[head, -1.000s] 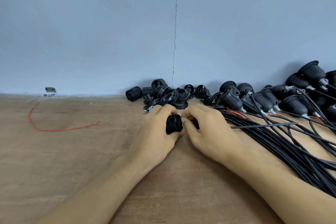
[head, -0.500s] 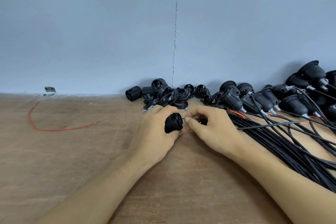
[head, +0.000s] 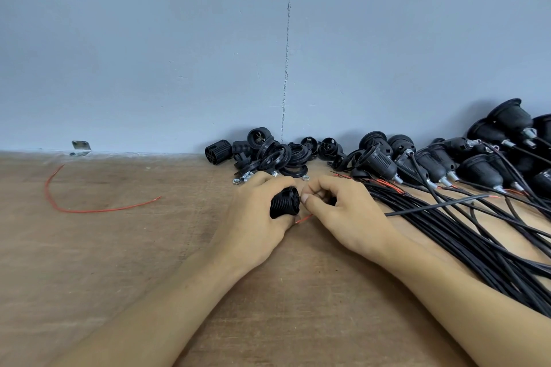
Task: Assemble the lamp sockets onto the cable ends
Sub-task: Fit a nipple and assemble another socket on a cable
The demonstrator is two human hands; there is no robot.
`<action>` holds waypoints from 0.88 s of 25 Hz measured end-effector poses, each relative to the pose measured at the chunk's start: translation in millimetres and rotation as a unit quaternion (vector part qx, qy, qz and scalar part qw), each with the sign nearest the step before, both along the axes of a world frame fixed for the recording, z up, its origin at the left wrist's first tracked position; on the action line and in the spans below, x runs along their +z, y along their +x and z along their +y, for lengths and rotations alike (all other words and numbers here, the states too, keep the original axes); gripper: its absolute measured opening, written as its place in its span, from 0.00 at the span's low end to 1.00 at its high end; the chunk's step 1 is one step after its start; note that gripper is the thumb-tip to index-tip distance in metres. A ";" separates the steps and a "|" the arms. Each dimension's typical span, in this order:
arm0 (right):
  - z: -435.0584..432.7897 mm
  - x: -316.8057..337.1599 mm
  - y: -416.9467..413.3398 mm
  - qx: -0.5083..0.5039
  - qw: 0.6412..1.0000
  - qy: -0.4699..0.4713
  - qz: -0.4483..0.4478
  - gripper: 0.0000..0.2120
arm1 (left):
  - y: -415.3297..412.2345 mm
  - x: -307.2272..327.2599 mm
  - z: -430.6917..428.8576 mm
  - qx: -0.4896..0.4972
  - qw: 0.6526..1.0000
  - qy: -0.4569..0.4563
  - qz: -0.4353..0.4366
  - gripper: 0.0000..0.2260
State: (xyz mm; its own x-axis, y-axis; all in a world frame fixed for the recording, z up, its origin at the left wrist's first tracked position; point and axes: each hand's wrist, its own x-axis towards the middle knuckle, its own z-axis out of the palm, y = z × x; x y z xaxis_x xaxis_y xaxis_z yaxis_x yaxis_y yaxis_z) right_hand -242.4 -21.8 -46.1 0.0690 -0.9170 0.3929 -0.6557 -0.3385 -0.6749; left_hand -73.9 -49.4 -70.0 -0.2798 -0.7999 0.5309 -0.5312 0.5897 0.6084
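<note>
Left hand wraps its fingers round a black lamp socket at mid worktop, open face pointing right. Right hand sits just beside it, fingers curled, thumb and forefinger pinched at the socket face, holding the black cable that trails right. Red wire tip pokes out below, between the hands. Loose socket parts far centre by the wall; cable bundle right; stray red wire left.

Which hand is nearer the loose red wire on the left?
Left. The left hand, gripping a socket, sits right of the wire; the right hand farther right, pinching a cable.
</note>
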 end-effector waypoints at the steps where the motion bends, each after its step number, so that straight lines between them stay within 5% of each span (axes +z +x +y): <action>1: -0.2 -0.2 0.1 0.001 1.000 0.002 -0.001 0.15 | 0.1 0.4 0.2 -0.005 1.000 0.000 -0.004 0.20; 22: -0.8 -5.9 -0.3 -0.018 0.999 -0.039 0.006 0.09 | -0.4 -0.3 -1.2 -0.004 0.999 -0.022 -0.029 0.18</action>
